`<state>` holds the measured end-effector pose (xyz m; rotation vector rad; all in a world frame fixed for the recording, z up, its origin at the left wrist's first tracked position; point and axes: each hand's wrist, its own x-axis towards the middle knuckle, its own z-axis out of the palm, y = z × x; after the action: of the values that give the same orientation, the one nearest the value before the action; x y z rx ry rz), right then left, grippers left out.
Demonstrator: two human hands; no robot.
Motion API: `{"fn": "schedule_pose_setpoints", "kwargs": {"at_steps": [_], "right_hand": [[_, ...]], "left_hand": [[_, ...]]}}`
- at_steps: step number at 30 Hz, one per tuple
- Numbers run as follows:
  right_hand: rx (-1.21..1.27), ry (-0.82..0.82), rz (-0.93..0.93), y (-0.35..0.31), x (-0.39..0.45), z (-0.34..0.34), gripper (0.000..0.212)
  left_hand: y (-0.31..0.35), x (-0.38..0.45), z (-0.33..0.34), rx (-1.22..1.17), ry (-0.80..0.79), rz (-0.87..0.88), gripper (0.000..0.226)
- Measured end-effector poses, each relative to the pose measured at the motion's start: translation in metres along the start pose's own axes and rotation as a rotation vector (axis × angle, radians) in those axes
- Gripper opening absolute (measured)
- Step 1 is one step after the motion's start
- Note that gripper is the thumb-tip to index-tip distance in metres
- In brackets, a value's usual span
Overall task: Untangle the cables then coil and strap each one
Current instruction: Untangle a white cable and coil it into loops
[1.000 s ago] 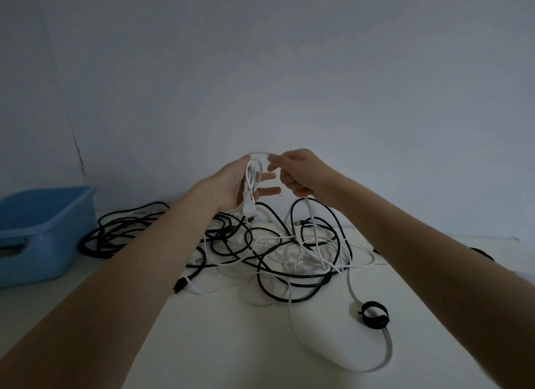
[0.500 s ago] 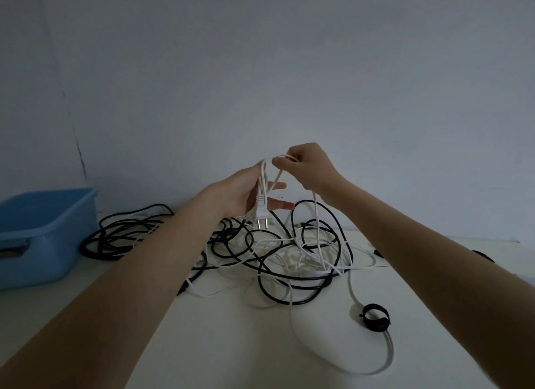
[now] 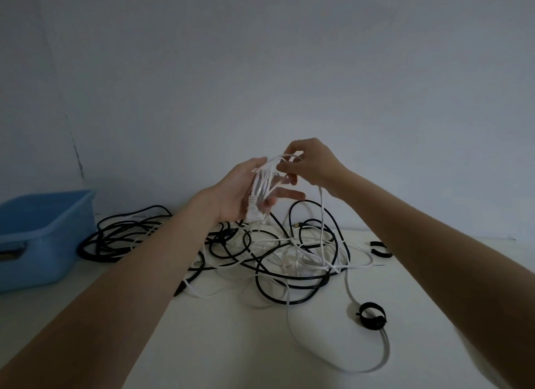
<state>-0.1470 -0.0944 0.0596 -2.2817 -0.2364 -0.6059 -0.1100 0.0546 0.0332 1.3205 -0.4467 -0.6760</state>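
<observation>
A white cable (image 3: pixel 322 214) runs from a tangle of black and white cables (image 3: pixel 278 261) on the table up to my hands. My left hand (image 3: pixel 240 191) holds several small loops of this white cable and its white plug (image 3: pixel 254 212) against the palm. My right hand (image 3: pixel 309 164) pinches the cable's top loop just right of the left hand. The cable's free length sweeps across the table at the lower right (image 3: pixel 385 356). A black strap ring (image 3: pixel 372 316) lies by it.
A blue plastic bin (image 3: pixel 43 232) stands at the left edge of the white table (image 3: pixel 231 345). A separate bundle of black cable (image 3: pixel 121 235) lies beside it. Another black strap (image 3: pixel 380 248) rests at the right. A plain wall stands behind.
My right hand rose, then laid another turn of white cable over my left hand. The bundle in my left palm now has more loops. The tangle on the table barely shifted.
</observation>
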Motion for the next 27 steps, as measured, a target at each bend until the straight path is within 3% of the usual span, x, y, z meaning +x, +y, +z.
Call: {"fn": "schedule_pose_setpoints", "kwargs": {"at_steps": [6,10,13,17,20,23,27], "right_hand": [[0.285,-0.086,0.150,-0.001,0.000,-0.005,0.017],[0.488,-0.045,0.190,0.001,0.006,-0.009,0.022],[0.595,-0.142,0.169,0.000,0.003,-0.017,0.026],[0.577,-0.339,0.193,0.006,-0.002,-0.030,0.024],[0.564,-0.430,0.223,0.006,-0.004,-0.040,0.019],[0.621,-0.256,0.297,0.009,0.000,-0.044,0.016],[0.878,0.288,0.496,0.033,0.010,-0.047,0.031]], "left_hand": [[0.005,-0.006,0.005,0.189,-0.086,0.071,0.028],[0.006,-0.006,0.013,0.120,-0.036,0.050,0.044],[0.005,-0.006,0.013,0.128,-0.017,0.073,0.049],[0.000,-0.006,0.007,0.100,-0.031,0.111,0.035],[-0.002,-0.006,0.001,0.141,-0.043,0.017,0.025],[-0.002,-0.009,-0.003,0.252,-0.051,-0.076,0.023],[-0.004,-0.016,-0.007,0.381,-0.027,-0.112,0.023]]}}
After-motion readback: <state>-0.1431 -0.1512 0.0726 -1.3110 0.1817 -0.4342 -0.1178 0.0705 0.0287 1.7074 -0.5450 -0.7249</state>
